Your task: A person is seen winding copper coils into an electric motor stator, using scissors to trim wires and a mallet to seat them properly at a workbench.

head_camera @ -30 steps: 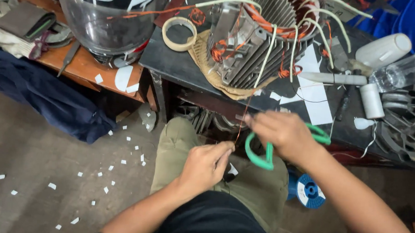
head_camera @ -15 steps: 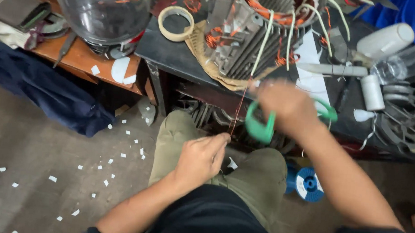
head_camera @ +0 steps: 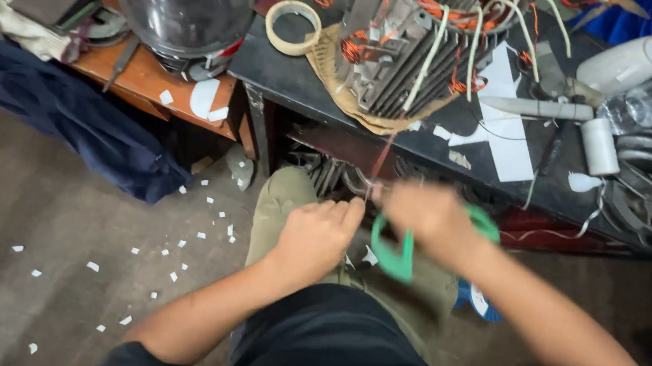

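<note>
since a second ago our right hand (head_camera: 431, 213), gripping green scissors (head_camera: 397, 253), has dropped beside our left hand (head_camera: 319, 232), seemingly pinching copper wire (head_camera: 381, 160).

A roll of tape (head_camera: 292, 27) sits by a dark helmet (head_camera: 179, 8). Small white bits, maybe paper (head_camera: 176, 250), dot the floor.

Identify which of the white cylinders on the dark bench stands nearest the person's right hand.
The short white cylinder near the bench's front edge, closest to the right hand; the larger white cylinder lies farther back.
</note>
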